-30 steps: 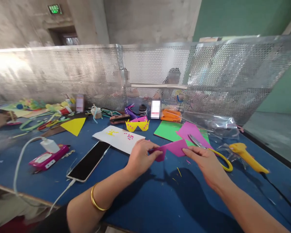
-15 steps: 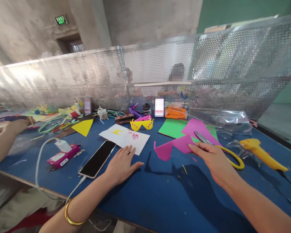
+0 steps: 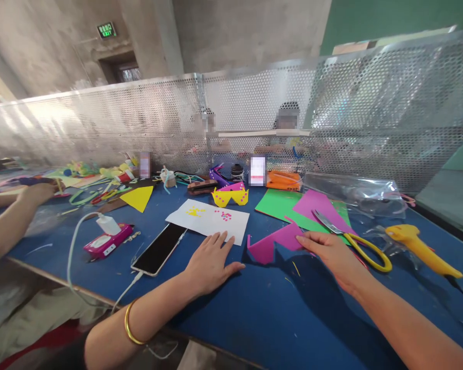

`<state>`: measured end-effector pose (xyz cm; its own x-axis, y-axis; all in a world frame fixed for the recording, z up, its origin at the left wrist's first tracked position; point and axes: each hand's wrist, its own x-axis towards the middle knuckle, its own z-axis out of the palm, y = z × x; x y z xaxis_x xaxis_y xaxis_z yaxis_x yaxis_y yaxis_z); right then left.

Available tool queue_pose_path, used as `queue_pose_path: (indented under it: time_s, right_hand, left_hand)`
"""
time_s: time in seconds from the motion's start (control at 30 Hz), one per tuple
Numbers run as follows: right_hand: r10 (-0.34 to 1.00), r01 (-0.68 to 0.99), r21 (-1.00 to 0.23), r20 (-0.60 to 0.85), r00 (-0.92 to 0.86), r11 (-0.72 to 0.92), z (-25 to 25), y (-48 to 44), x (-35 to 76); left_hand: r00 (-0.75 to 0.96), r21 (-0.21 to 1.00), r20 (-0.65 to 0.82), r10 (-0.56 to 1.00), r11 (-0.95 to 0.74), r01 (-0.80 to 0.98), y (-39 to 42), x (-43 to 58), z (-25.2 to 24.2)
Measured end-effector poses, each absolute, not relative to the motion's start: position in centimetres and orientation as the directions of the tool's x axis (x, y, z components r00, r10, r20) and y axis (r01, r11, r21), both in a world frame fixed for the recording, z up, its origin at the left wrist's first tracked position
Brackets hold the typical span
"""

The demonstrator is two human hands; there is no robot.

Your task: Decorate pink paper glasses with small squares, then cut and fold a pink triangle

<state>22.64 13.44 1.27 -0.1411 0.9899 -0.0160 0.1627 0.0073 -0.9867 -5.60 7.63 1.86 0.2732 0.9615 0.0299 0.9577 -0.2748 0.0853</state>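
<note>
A white sheet (image 3: 208,220) with yellow and pink dots lies on the blue table (image 3: 235,318); the pink glasses shape (image 3: 268,247) is to its right; the right hand (image 3: 327,252) pinches that shape at one end, finger and thumb close together; the left hand (image 3: 210,262) is flat, fingers a bit apart, its tips at the sheet's near edge; I cannot tell if they touch it.

Yellow glasses (image 3: 220,198) with pink dots stand just behind the sheet; a black phone (image 3: 158,249) is on its near left; past that is a pink box (image 3: 100,245) with a white plug (image 3: 108,224); another person's arm (image 3: 15,216) is far to its left; to its right, a pink sheet (image 3: 316,205) lies partly over a green sheet (image 3: 275,203); scissors (image 3: 350,238) lie there too, close by the right hand; a yellow glue gun (image 3: 424,252) is much farther right; a metal screen (image 3: 254,97) full of holes blocks the back.

High up, behind the sheet and to its left, a green sign (image 3: 107,30) says EXIT; the words on a lit phone (image 3: 257,169) behind it are too blurry to read.
</note>
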Motion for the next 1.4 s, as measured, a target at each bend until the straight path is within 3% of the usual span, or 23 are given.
queue_pose_path:
  time_s: [0.23, 0.37, 0.53, 0.7, 0.8, 0.93, 1.1, 1.27, 1.4]
  right_hand:
    - [1.000, 0.164, -0.986, 0.019, -0.020, 0.022, 0.5, 14.5, 23.8]
    - [0.997, 0.404, -0.915, 0.050, 0.053, 0.024, -1.3, 16.0, 24.9]
    - [0.955, 0.702, -0.698, 0.283, 0.087, 0.143, -2.9, 16.9, 26.2]
    - [0.873, 0.873, -0.419, 0.488, -0.016, 0.250, -1.2, 14.8, 25.4]
    - [0.788, 0.886, -0.247, 0.588, -0.183, 0.391, 0.7, 13.6, 23.6]
    - [0.692, 0.754, -0.118, 0.508, -0.513, 0.646, 2.9, 14.2, 20.0]
    - [0.558, 0.539, -0.150, 0.294, -0.777, 0.829, 4.2, 17.1, 13.7]
    - [0.464, 0.458, -0.076, 0.091, -0.881, 0.885, 3.1, 19.4, 9.5]
    - [0.448, 0.448, 0.001, 0.022, -0.894, 0.894, 2.1, 20.4, 8.6]
  left_hand:
    - [0.200, 0.076, 0.080, 0.977, -0.206, 0.976, 8.5, -7.9, 4.3]
    - [0.156, 0.037, 0.087, 0.984, -0.160, 0.986, 9.5, -10.4, 5.5]
    - [0.240, 0.004, 0.044, 0.970, -0.241, 0.971, 10.8, -11.6, 5.1]
    - [0.302, -0.004, -0.008, 0.953, -0.302, 0.953, 11.7, -11.4, 3.7]
    - [0.311, -0.047, -0.006, 0.950, -0.311, 0.949, 11.7, -11.5, 3.0]
    - [0.324, -0.044, -0.005, 0.946, -0.324, 0.945, 11.2, -11.4, 2.3]
    - [0.339, -0.007, -0.032, 0.940, -0.339, 0.941, 10.3, -11.2, 2.3]
    - [0.390, 0.002, -0.039, 0.920, -0.390, 0.921, 10.1, -11.2, 2.4]
    - [0.401, 0.001, 0.001, 0.916, -0.401, 0.916, 10.3, -11.3, 2.0]
